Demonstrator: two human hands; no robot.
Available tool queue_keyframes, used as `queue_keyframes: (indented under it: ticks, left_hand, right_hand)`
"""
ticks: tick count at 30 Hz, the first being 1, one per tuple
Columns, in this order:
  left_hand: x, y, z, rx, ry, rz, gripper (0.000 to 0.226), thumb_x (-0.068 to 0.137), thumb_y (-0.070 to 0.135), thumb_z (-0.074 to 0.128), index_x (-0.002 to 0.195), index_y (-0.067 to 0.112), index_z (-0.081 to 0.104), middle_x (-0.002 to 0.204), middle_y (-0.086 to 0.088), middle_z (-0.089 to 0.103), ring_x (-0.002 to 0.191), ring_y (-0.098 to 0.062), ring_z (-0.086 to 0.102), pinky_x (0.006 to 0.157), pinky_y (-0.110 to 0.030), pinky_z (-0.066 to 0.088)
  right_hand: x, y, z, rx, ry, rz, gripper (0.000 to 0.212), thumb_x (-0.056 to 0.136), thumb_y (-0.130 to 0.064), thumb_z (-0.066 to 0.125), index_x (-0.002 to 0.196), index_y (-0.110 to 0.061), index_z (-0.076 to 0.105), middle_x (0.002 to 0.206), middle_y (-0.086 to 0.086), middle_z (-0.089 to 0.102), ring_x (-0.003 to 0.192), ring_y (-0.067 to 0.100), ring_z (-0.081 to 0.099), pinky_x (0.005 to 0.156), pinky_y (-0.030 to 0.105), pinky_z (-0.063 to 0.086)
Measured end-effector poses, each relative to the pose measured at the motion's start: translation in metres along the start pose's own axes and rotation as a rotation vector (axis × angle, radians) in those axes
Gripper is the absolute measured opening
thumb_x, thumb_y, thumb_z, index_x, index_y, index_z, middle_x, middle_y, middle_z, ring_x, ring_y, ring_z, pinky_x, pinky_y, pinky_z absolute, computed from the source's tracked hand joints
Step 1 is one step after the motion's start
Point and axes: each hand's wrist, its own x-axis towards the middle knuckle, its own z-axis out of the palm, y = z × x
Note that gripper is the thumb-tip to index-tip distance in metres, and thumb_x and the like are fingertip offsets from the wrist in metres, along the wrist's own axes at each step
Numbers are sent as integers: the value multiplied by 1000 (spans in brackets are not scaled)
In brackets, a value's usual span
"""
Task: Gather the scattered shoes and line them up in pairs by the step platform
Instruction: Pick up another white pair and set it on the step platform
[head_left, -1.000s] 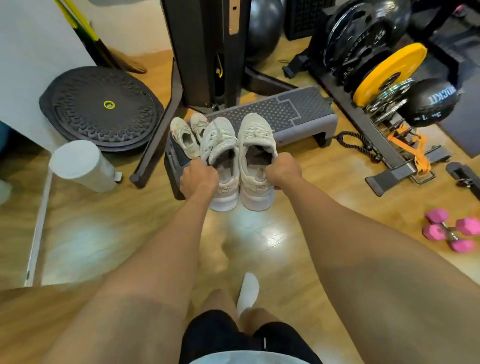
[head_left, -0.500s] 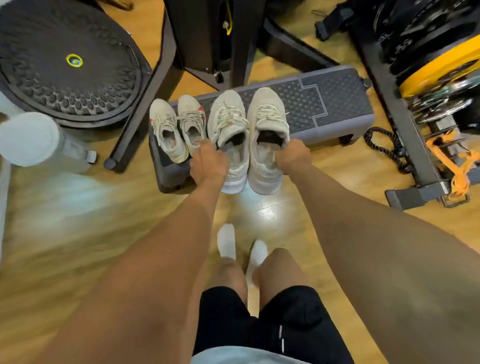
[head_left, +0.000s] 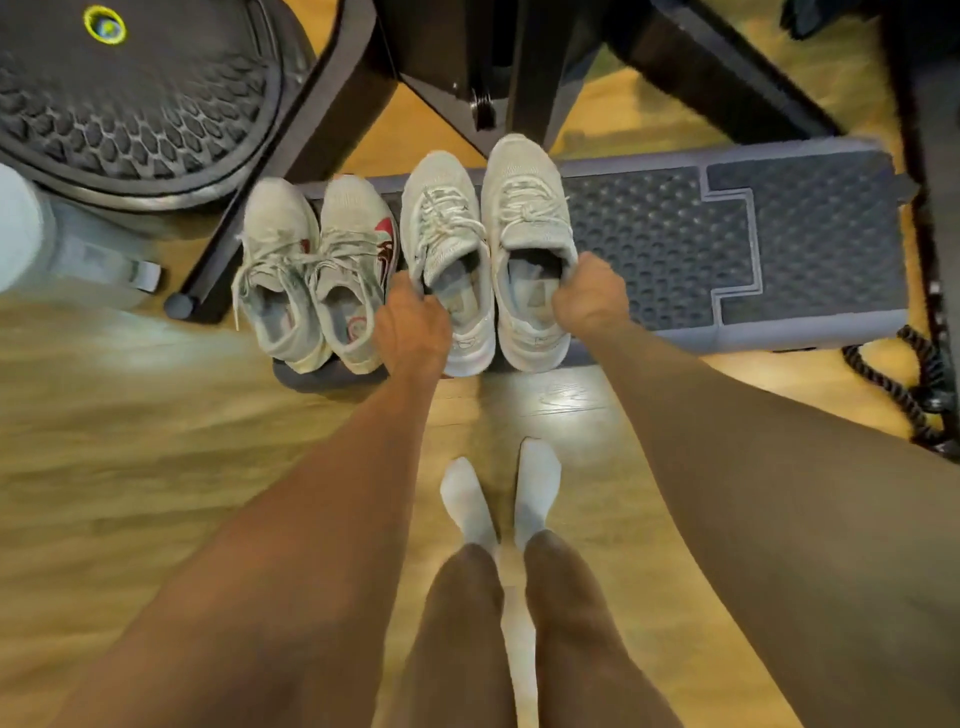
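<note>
A grey step platform (head_left: 727, 244) with a studded top lies across the wooden floor. My left hand (head_left: 413, 325) grips the collar of a pale sneaker (head_left: 444, 228). My right hand (head_left: 589, 296) grips the collar of its matching sneaker (head_left: 524, 208). Both shoes sit side by side over the platform's left part, toes pointing away from me. To their left stands another pair: a pale shoe (head_left: 275, 249) and a pale shoe with red marks (head_left: 353, 244), on the platform's left end.
A black round balance disc (head_left: 135, 104) lies at the upper left, and a black machine frame (head_left: 457, 57) stands behind the platform. A black rope (head_left: 904, 384) coils at the right. A white cylinder (head_left: 21, 228) lies at the left edge. My socked feet (head_left: 498, 493) stand below.
I have stepped and bent closer to the platform. Both hands have carried the pale pair forward and down onto its left part, next to the other pair.
</note>
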Motion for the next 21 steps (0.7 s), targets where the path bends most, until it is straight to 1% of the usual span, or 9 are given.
queue_keyframes:
  ticks: [2,4,7,9,13,16,21]
  left_hand:
    - [17,0,14,-12,-1,-32,21,94,14,46,114,8,52,114,-17,61,108,-34,55,75,-32,29]
    - [32,-3,24,-19,-9,-37,22,94,13,46,115,8,51,115,-17,60,108,-35,55,75,-32,30]
    - [46,-8,33,-20,-16,-23,25,94,13,46,118,8,50,115,-18,60,107,-36,55,79,-37,38]
    - [49,-11,39,-41,-23,-18,28,94,13,47,121,9,48,115,-19,59,108,-38,55,84,-41,41]
    - [48,-17,48,-56,-23,-24,34,92,11,48,126,11,44,111,-21,61,104,-41,57,82,-44,43]
    - [49,-17,50,-49,-34,-23,35,93,12,48,128,12,44,109,-21,61,102,-42,57,78,-43,41]
    - [52,-15,44,-46,-74,-57,33,92,8,50,125,9,46,114,-20,61,106,-40,58,85,-46,45]
  right_hand:
    - [20,-3,12,-13,-14,-27,29,93,-15,51,121,-7,50,125,17,56,116,36,52,78,35,38]
    - [35,-7,22,-26,-22,-36,31,93,-14,50,123,-7,49,126,17,56,118,36,51,83,37,41]
    - [49,-7,33,-29,-11,-19,33,92,-12,50,125,-7,48,128,16,55,121,34,49,91,39,41]
    - [55,-3,36,-21,-15,-19,34,92,-11,50,125,-7,47,127,17,55,120,35,49,90,38,41]
    - [57,1,37,-3,-17,-29,34,91,-10,48,125,-7,46,124,17,56,116,34,51,86,37,42]
    - [53,1,39,-20,-19,-49,34,94,-12,47,127,-7,44,123,18,55,115,34,50,87,38,42]
    - [42,-2,44,-54,-87,-30,36,94,-13,51,128,-5,42,127,17,53,119,33,49,92,38,40]
